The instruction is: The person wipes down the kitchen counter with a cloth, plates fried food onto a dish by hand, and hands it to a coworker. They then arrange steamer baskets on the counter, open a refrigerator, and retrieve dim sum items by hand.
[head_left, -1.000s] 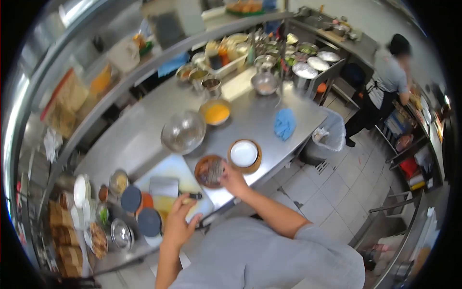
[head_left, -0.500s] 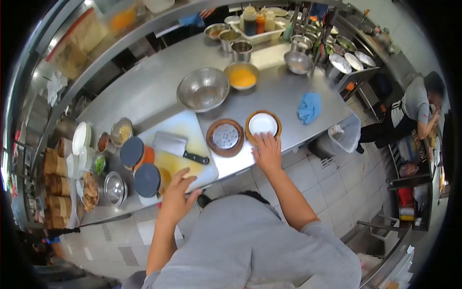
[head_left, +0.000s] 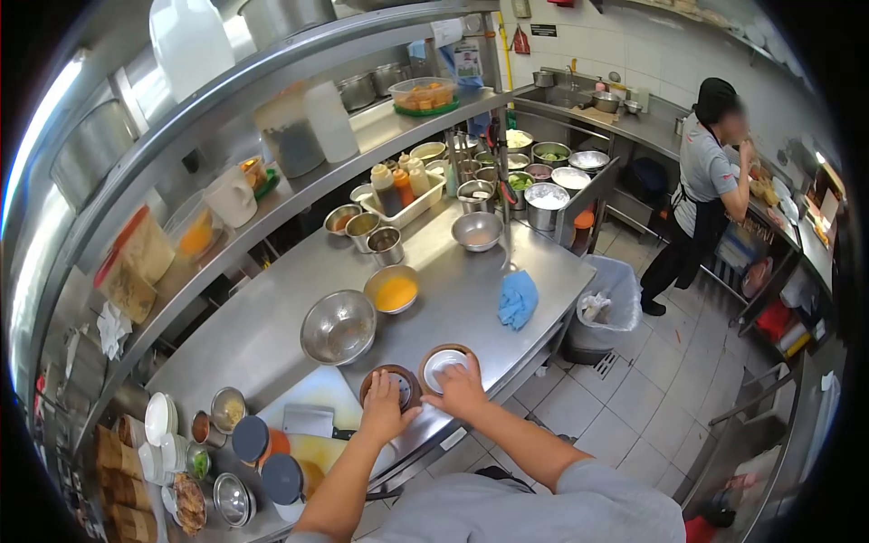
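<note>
My left hand [head_left: 386,414] rests over a round brown-rimmed dish with a dark perforated centre [head_left: 404,384], fingers spread on it. Just to the right, my right hand [head_left: 460,389] lies with its fingers apart on a white dish [head_left: 441,361] set in a wooden ring [head_left: 425,372]. Neither hand is closed round anything. A cleaver [head_left: 310,421] lies on the white cutting board [head_left: 328,389], left of my left hand. Beyond the dishes stand a large steel bowl [head_left: 338,328] and a bowl of orange-yellow liquid [head_left: 396,291].
A blue cloth [head_left: 518,300] lies at the right of the steel table [head_left: 453,312]. Two dark-lidded jars [head_left: 251,439] stand at the left. A shelf [head_left: 262,213] runs overhead. Past the table's right end are a lined bin [head_left: 608,308] and another person [head_left: 715,181].
My left hand has moved from beside the jars onto the brown-rimmed dish. My right hand stays at the white dish. The view has tilted up and turned toward the right.
</note>
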Available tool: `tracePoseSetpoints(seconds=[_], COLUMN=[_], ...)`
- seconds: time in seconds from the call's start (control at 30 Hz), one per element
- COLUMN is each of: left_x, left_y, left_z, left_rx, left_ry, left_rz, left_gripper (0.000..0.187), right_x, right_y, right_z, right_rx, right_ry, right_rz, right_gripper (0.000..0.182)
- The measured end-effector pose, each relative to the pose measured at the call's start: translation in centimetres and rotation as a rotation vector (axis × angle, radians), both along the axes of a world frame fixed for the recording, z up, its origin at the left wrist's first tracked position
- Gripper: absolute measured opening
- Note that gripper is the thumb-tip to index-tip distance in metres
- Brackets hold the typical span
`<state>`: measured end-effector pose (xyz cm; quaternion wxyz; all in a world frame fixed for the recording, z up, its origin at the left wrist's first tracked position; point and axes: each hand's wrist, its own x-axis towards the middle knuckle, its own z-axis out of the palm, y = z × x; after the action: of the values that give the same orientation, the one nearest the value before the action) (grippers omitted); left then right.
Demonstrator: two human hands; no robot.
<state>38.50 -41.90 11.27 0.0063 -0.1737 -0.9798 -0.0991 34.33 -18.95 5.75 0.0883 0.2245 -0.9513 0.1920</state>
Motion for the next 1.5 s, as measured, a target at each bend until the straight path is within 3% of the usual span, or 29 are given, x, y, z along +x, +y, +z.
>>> tracePoseSetpoints(seconds=[0.07,0.1,0.13,0.43,0.63,0.73,0.87,0.97,1.07,1.23,1.27,1.33,1.5], left_x=[-1.3,-1.4,-1.4,-0.1,1.4,1.5,1.6,3.1,6.5,13.5,15.2,19.9,36.4], left_y=[0.4,0.5,0.9,2.6,2.8,2.5,2.5,2.2,1.9,-3.3,-5.0,-8.6,-16.3], left_z=[-2.8,-4.5,-4.8,-4.8,-6.3,-7.3,-6.6,-5.2,-2.6,-0.7,0.6,3.7,1.2], left_rx=[-0.104,-0.173,-0.178,-0.189,-0.178,-0.179,-0.095,0.068,0.153,0.433,0.435,0.465,0.506], left_ry=[-0.156,-0.112,-0.109,-0.198,-0.138,0.031,0.002,0.018,0.03,0.095,0.122,-0.221,0.138], left_rz=[0.14,0.182,0.177,0.251,0.352,0.319,0.366,0.271,0.332,0.218,0.282,0.321,0.723], left_gripper=[0.107,0.114,0.114,0.106,0.101,0.102,0.097,0.093,0.086,0.062,0.062,0.049,0.043], right_x=[-0.9,-0.8,-1.1,-1.5,-1.8,-2.0,-2.2,-2.3,-1.9,-1.4,-1.1,-1.1,0.0], right_y=[-1.0,-0.9,-0.9,-0.7,-0.6,-0.7,-1.0,-1.8,-2.3,-3.2,-3.4,-3.5,-4.7], right_z=[-1.0,1.5,1.2,-2.0,-1.4,-2.5,-2.0,-2.3,-2.0,-1.8,-1.4,-2.4,-1.5], right_rx=[0.01,0.147,0.142,0.084,0.055,-0.031,-0.172,-0.1,-0.074,-0.06,-0.064,-0.047,-0.028], right_ry=[0.026,-0.233,-0.231,-0.069,-0.063,0.008,0.066,0.068,0.048,0.093,0.087,0.105,0.008], right_rz=[0.048,0.079,0.074,0.122,0.161,0.147,0.128,0.143,0.141,0.158,0.154,0.161,0.137], right_gripper=[0.086,0.099,0.099,0.085,0.077,0.071,0.056,0.051,0.05,0.072,0.075,0.072,0.072])
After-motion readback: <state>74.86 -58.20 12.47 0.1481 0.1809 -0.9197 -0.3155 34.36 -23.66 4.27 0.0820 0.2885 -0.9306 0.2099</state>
